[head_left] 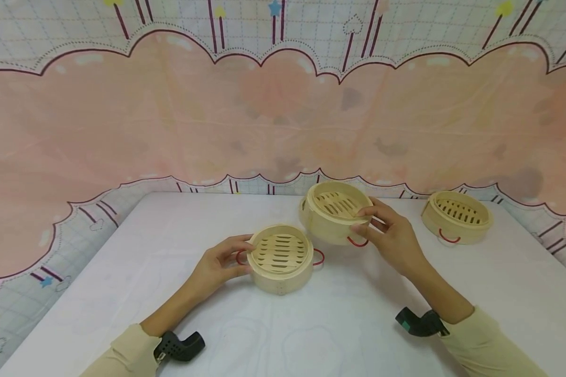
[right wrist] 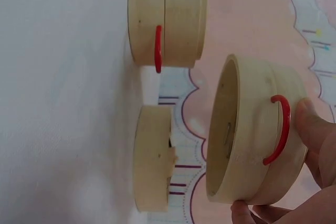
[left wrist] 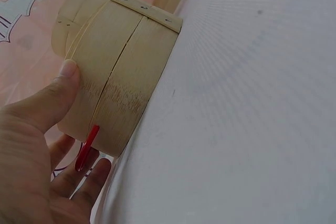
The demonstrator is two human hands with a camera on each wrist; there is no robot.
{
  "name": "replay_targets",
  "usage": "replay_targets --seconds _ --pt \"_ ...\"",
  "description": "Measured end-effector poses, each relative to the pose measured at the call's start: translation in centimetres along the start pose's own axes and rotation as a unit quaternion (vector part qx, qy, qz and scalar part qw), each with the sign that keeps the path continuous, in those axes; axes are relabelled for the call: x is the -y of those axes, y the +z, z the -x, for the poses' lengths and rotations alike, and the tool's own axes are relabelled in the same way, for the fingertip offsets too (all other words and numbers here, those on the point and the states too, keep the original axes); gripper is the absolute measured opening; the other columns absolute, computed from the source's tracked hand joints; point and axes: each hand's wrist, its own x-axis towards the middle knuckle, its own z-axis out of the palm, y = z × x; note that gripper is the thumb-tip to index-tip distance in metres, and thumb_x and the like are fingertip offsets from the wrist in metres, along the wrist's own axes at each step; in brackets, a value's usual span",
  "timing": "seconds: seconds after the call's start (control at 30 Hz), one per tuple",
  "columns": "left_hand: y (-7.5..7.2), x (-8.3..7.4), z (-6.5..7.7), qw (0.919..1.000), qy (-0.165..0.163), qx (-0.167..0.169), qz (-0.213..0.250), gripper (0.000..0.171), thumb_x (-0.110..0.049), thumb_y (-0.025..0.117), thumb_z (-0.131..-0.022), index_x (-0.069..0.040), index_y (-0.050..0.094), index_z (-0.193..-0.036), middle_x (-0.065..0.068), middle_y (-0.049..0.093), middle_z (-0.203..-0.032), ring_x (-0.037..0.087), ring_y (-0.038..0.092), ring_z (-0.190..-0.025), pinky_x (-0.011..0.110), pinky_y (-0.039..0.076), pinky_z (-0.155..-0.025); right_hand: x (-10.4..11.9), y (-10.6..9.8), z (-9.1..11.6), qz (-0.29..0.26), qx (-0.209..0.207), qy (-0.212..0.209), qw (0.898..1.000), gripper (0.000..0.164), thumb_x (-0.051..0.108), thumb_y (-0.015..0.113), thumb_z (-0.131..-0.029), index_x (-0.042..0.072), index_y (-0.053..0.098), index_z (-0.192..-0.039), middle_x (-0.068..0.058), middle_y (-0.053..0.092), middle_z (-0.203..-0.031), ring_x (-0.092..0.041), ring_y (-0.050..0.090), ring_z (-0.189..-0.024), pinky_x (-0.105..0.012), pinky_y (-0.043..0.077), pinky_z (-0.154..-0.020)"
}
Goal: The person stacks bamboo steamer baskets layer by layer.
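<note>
Head view: near steamer and raised steamer in hand, corner steamer untouched

The handling looks midway. On the white worktop, the corner steamer stands alone by the far right corner. The raised steamer is held up by the middle of the far edge, apart from a low bamboo ring standing below; whether the two belong together cannot be told. The near steamer appears to rest close to the middle. Both held pieces have yet to be released: the left hand is partly closed, gripping the near steamer's left side, and the right hand pinches the raised steamer's right rim between thumb and fingers.

Behind hangs a peach cloth backdrop, printed with scalloped clouds. The worktop's covering is smooth and matte. All three steamers are short, round drums of pale, bent bamboo with slotted tops. The raised one shows a hollow underside. Grain looks scuffed on the near one, beside a fastened seam strip. Smallest are the glossy red loop handles.
</note>
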Motion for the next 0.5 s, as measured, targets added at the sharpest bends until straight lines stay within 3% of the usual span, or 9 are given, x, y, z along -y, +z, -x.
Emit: replay_targets --seconds 0.5 --pt "0.0 0.1 0.0 1.0000 0.001 0.000 0.000 0.042 0.001 0.076 -0.078 -0.001 0.063 -0.117 0.012 0.050 -0.137 0.024 0.045 -0.127 0.033 0.043 -0.101 0.7 1.6 0.7 0.016 0.020 -0.004 1.000 0.024 0.008 0.075 -0.083 0.003 0.063 -0.103 -0.013 0.038 -0.148 -0.029 0.036 -0.134 -0.034 0.042 -0.099"
